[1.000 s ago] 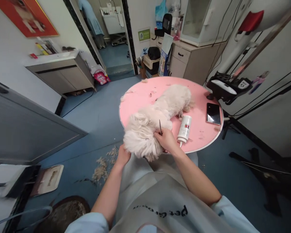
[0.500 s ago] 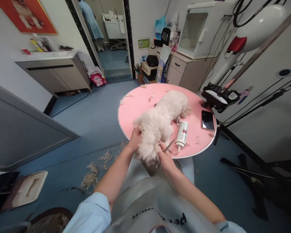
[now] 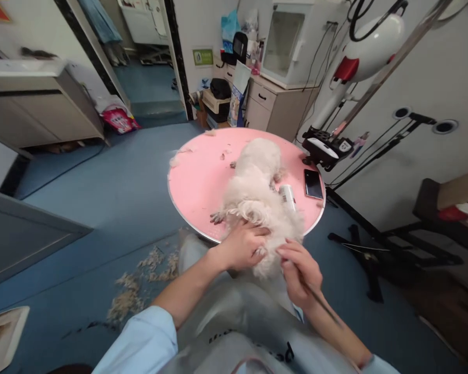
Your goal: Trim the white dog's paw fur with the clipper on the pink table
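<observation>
A fluffy white dog [image 3: 255, 189] lies on the round pink table [image 3: 197, 182], its head at the near edge. My left hand [image 3: 244, 244] grips the fur of its head, fingers curled into the hair. Just right of the head, my right hand [image 3: 301, 270] is closed around a slim metal tool [image 3: 323, 304], which looks like forceps. The tool's shaft points back along my wrist, and its other end is hidden in my palm. Behind the dog's head, partly covered by it, lies a white bottle [image 3: 287, 197].
A phone [image 3: 313, 184] lies at the table's right edge, near a black holder [image 3: 325, 149] on the stand. Hair clippings [image 3: 128, 296] cover the floor at left. Beyond the table are a drawer cabinet [image 3: 261, 101] and a pet carrier [image 3: 216, 102].
My left hand has shifted from the side of the dog's head to its top. The head has turned right. My right hand has moved right, the tool now pointing backward. The view has swung right.
</observation>
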Motion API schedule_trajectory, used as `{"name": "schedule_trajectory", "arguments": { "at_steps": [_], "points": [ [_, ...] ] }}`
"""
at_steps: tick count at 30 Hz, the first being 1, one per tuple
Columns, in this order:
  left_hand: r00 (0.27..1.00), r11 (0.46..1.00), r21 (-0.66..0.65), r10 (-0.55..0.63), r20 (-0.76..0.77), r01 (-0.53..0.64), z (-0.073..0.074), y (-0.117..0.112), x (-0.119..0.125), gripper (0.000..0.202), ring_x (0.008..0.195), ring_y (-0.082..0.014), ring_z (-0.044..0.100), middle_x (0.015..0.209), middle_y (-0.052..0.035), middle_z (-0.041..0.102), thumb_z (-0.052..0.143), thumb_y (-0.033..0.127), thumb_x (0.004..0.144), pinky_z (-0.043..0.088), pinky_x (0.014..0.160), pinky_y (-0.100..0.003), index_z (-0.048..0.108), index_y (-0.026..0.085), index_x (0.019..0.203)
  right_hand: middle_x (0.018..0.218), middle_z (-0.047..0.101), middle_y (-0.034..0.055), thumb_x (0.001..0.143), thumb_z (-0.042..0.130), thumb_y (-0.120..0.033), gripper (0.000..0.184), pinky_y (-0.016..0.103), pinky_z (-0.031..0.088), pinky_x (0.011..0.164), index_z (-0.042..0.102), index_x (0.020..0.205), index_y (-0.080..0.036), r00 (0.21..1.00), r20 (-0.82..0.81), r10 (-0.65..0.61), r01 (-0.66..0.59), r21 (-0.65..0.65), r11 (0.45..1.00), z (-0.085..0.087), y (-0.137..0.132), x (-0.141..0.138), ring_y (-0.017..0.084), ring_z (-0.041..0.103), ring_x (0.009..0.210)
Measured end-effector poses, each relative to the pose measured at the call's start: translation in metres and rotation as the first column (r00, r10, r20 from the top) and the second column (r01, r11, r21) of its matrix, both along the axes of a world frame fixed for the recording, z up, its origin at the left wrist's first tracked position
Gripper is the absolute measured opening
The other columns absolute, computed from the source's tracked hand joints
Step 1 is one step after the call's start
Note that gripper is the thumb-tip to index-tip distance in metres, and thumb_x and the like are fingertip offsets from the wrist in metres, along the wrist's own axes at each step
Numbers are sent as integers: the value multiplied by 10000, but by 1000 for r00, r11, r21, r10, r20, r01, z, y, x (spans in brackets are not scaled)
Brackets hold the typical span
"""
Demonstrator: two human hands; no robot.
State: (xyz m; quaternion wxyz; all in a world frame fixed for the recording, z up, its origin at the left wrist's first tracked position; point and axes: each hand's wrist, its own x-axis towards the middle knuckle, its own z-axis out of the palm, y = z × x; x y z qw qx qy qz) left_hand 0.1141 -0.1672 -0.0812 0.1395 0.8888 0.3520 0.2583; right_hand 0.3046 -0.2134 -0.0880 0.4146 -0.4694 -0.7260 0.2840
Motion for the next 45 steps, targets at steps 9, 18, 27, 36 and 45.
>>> {"name": "schedule_trajectory", "arguments": {
  "at_steps": [9, 18, 27, 36, 45],
  "points": [
    [839, 954, -11, 268, 473, -298, -16, -33, -26, 280, 1117, -249, 620, 1128, -133, 678, 526, 426, 873, 481, 985, -430, 668, 206, 973, 1168, 599, 116, 821, 581, -320, 300, 439, 436, 978, 601, 1082, -172, 954, 238, 181, -121, -246, 962, 8, 82, -36, 268, 554, 1113],
    [378, 669, -610, 743, 552, -425, -69, -5, -2, 386, 1171, -230, 577, 1233, -131, 630, 548, 313, 828, 437, 1036, -391, 557, 164, 1184, 1156, 573, 112, 656, 731, -369, 600, 460, 435, 977, 477, 1167, -185, 988, 156, -1, 57, -358, 932, -25, 44, -41, 292, 541, 1094],
    [341, 645, -399, 719, 606, -652, -40, -9, -39, 100, 890, -164, 622, 880, -42, 661, 547, 198, 807, 509, 838, -295, 644, 187, 828, 1468, 431, 169, 681, 747, -441, 984, 486, 326, 1135, 237, 1473, -158, 995, -70, -72, 35, -431, 902, -39, 27, -49, 320, 421, 1359],
    [493, 608, -417, 793, 357, -676, -50, -9, -52, 199, 815, -188, 652, 919, -83, 704, 530, 196, 848, 529, 735, -318, 672, 160, 983, 1599, 187, 190, 662, 756, -452, 1150, 528, 179, 1203, 69, 1528, -135, 992, -32, -121, 96, -429, 898, -47, 21, -50, 319, 192, 1490],
    [487, 687, -533, 727, 485, -494, -45, -10, -13, 281, 1069, -200, 624, 1087, -104, 681, 480, 310, 894, 475, 981, -358, 648, 166, 1066, 1593, 237, 154, 720, 694, -384, 1043, 473, 170, 1214, 80, 1531, -154, 988, -146, -58, -26, -515, 857, -39, 6, -48, 274, 194, 1495]
  ]
}}
